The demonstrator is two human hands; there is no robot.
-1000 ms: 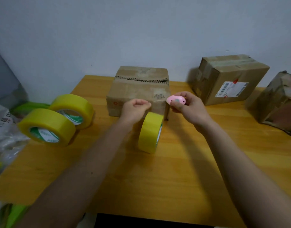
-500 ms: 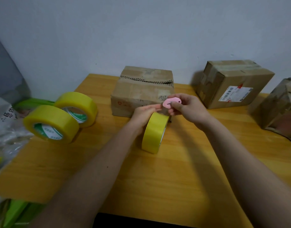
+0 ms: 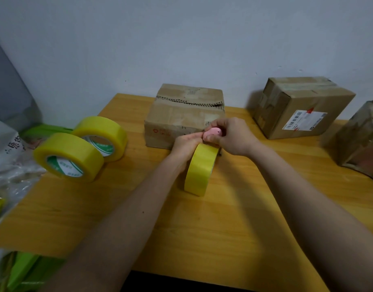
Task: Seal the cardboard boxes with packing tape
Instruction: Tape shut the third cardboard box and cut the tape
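Observation:
A worn cardboard box (image 3: 181,116) with a torn top seam sits at the back middle of the wooden table (image 3: 223,228). Just in front of it a yellow tape roll (image 3: 199,171) stands on edge. My left hand (image 3: 184,145) holds the roll at its top left, fingers reaching over the rim. My right hand (image 3: 234,138) pinches a small pink cutter (image 3: 213,131) right above the roll's top, against the box's front right corner. The fingertips of both hands meet there.
Two larger yellow tape rolls (image 3: 69,157) (image 3: 101,133) lie at the left. A taped box with a shipping label (image 3: 301,106) stands at the back right, another box (image 3: 362,140) at the right edge. Plastic bags (image 3: 8,161) and green items (image 3: 23,268) crowd the left side.
My left hand dropped from above the roll onto its top. My right hand brought the pink cutter down and left until both hands met at the roll's top.

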